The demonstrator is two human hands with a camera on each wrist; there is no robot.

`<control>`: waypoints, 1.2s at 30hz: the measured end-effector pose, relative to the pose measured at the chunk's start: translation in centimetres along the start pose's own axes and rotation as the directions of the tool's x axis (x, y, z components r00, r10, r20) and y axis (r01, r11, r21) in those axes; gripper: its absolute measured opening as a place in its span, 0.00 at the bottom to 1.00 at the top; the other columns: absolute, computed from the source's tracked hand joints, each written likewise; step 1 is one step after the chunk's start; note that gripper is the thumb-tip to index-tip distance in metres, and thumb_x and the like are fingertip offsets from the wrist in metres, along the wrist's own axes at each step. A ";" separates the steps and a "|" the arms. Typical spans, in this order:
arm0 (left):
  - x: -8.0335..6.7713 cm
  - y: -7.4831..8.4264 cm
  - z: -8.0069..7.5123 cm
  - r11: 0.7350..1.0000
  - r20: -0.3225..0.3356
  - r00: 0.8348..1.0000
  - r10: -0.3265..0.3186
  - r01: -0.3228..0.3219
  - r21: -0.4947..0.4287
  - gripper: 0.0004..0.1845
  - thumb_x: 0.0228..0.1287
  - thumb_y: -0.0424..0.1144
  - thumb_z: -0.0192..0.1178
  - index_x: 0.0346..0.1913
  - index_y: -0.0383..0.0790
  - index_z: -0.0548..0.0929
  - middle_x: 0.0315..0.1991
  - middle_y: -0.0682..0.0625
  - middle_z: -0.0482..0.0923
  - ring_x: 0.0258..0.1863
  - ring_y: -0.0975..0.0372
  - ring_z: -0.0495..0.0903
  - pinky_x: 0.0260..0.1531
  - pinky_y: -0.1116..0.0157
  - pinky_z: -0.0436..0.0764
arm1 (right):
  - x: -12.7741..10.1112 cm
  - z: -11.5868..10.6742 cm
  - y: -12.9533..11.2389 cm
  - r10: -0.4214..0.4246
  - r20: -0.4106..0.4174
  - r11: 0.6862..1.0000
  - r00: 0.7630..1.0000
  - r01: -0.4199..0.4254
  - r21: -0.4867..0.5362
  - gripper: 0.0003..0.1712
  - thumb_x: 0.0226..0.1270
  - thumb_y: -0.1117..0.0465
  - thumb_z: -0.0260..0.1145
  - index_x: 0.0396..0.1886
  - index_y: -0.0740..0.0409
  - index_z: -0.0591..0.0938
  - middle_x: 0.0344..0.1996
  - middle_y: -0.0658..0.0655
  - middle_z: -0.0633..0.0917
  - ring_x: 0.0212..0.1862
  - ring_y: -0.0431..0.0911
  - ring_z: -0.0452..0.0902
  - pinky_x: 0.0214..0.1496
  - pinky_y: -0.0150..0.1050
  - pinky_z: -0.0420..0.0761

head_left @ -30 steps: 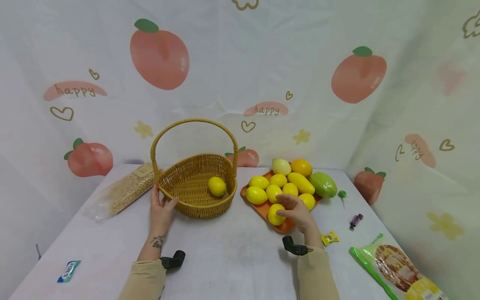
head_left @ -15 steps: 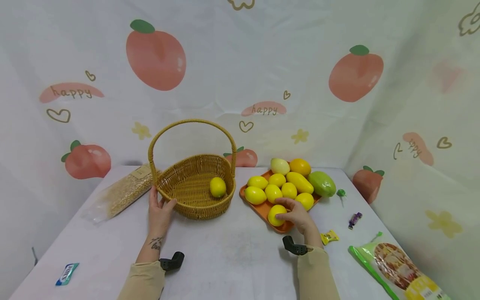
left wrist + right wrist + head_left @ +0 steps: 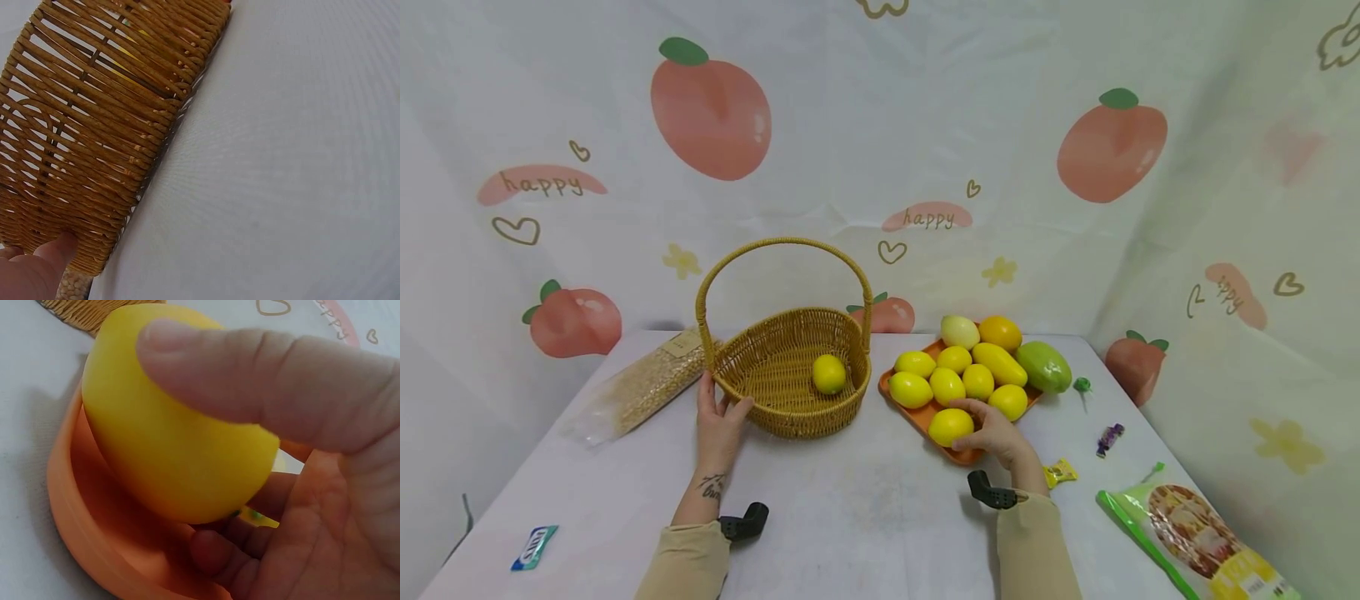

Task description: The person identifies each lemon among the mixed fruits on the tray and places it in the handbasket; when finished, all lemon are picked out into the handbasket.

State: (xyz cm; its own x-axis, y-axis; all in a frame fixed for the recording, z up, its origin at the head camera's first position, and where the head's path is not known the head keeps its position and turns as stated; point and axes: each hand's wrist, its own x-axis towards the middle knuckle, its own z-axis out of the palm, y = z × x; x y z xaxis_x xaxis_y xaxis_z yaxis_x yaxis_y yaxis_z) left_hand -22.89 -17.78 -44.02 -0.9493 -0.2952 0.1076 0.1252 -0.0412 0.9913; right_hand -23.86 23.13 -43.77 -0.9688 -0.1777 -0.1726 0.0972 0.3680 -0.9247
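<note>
My right hand grips a yellow lemon at the near corner of the orange tray; in the right wrist view the thumb curls over the lemon and the fingers lie beneath it, above the tray. Several more lemons fill the tray. My left hand holds the near-left rim of the wicker basket, with the thumb against the weave. One lemon lies inside the basket.
A green mango, a yellow mango and an orange fruit sit at the tray's far end. A grain bag lies left of the basket. Wrapped candies, a snack bag and a blue packet lie on the table.
My right hand has closed round the front lemon and drawn it slightly left. The lemon in the basket has rolled a little left. The left hand stays on the rim.
</note>
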 end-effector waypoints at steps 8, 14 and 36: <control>-0.1 0.0 -0.1 1.000 -0.002 1.000 -0.017 0.017 0.006 0.46 0.62 0.28 0.52 0.74 0.52 0.34 0.74 0.54 0.31 0.71 0.50 0.45 0.52 0.80 0.70 | 0.0 0.2 -0.1 -0.010 -0.021 0.999 1.000 0.010 -0.038 0.37 0.42 0.68 0.76 0.57 0.59 0.74 0.59 0.62 0.70 0.57 0.55 0.62 0.64 0.56 0.63; -0.2 0.0 0.0 1.000 -0.012 1.000 -0.016 0.016 0.009 0.46 0.62 0.29 0.52 0.74 0.52 0.35 0.75 0.54 0.31 0.71 0.50 0.46 0.53 0.79 0.70 | 0.1 0.2 -0.5 -0.004 -0.085 1.000 0.996 0.004 -0.001 0.38 0.42 0.67 0.76 0.57 0.57 0.72 0.59 0.61 0.69 0.57 0.56 0.61 0.64 0.55 0.63; -0.1 0.0 0.1 1.000 -0.016 1.000 0.020 -0.021 -0.021 0.46 0.60 0.26 0.52 0.74 0.47 0.37 0.75 0.49 0.33 0.70 0.46 0.48 0.41 0.88 0.69 | 2.8 7.9 -11.3 -0.327 0.045 0.868 0.944 0.281 0.410 0.36 0.48 0.77 0.66 0.60 0.66 0.67 0.52 0.57 0.72 0.47 0.48 0.69 0.44 0.34 0.78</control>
State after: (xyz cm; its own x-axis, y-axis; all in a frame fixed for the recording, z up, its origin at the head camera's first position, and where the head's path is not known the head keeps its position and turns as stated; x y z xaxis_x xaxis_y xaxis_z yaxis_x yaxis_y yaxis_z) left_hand -22.81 -17.69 -44.04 -0.9419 -0.3111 0.1264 0.1506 -0.0549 0.9871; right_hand -25.87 11.23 -36.55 -0.9360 -0.3292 0.1243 -0.0947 -0.1047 -0.9900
